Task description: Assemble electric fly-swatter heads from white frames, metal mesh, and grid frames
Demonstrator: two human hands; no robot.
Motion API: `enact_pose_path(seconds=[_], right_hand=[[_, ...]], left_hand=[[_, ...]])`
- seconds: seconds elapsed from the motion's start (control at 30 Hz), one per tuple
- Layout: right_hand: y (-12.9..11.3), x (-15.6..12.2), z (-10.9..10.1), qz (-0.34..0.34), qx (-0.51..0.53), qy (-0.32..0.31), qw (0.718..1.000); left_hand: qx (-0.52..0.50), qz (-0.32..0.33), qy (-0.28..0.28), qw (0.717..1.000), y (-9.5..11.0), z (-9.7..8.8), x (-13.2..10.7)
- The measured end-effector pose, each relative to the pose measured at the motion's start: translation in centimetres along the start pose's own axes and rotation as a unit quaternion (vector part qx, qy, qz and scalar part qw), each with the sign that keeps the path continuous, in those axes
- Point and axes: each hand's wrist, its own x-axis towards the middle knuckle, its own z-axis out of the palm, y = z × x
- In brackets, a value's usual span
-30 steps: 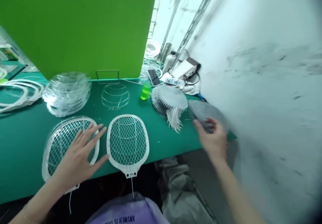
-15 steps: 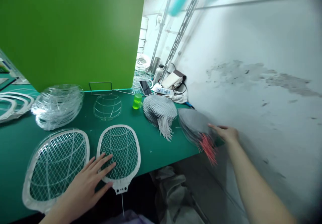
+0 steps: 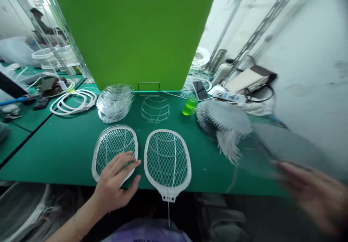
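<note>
Left hand (image 3: 115, 175) half-open, lying across the lower edge of a meshed fly-swatter racket (image 3: 115, 151) without gripping, a second racket (image 3: 167, 160) just beside it on the green desk (image 3: 54, 155); right hand (image 3: 310, 195) blurred, apparently open and empty, near a blurred grey stack (image 3: 285, 144).

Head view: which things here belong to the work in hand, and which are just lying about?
In the work: left hand on a meshed racket frame; second meshed racket frame; stacked clear frames; fringed mesh bundle; blurred right hand near a grey stack.

Lying about: green cup; smartphone; power strip.
</note>
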Motion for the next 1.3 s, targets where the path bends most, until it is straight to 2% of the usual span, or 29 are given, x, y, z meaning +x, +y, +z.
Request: enact_pose_path(seconds=[0.07,0.13,0.2,0.27,0.4,0.6,0.7,0.9,1.07,1.3], right_hand=[[0.8,-3.2,5.8,0.101,0.048,-0.061,0.992],[1.4,-5.6,10.9,0.156,0.061,-0.14,0.976],[2.1,-6.9,14.4,0.179,0.061,-0.197,0.962],[3.1,-7.3,16.0,0.19,0.054,-0.229,0.953],[4.5,-7.1,16.1,0.192,0.024,-0.231,0.953],[4.6,-6.7,16.0,0.167,0.003,-0.231,0.959],[4.8,-6.6,16.2,0.167,-0.017,-0.229,0.959],[5.0,-6.4,16.0,0.157,-0.005,-0.224,0.962],[4.9,-6.5,16.0,0.149,-0.027,-0.23,0.961],[5.4,-6.3,16.5,0.139,-0.063,-0.22,0.964]], left_hand=[[-0.018,-0.025,0.03,0.999,0.5,0.2,1.0],[-0.021,-0.051,0.046,0.997,0.7,0.2,1.9],[-0.02,-0.075,0.034,0.996,0.4,0.1,2.5],[-0.024,-0.097,0.008,0.995,0.0,0.0,2.7],[-0.035,-0.134,-0.045,0.989,-1.0,0.3,2.3],[-0.044,-0.157,-0.111,0.98,-1.1,1.5,1.4],[-0.038,-0.15,-0.133,0.979,-0.8,1.9,1.3],[-0.038,-0.102,-0.255,0.961,-0.3,2.7,1.1],[-0.043,-0.122,-0.258,0.958,-0.6,3.3,0.8],[-0.054,-0.096,-0.273,0.956,-1.0,3.9,0.5]])
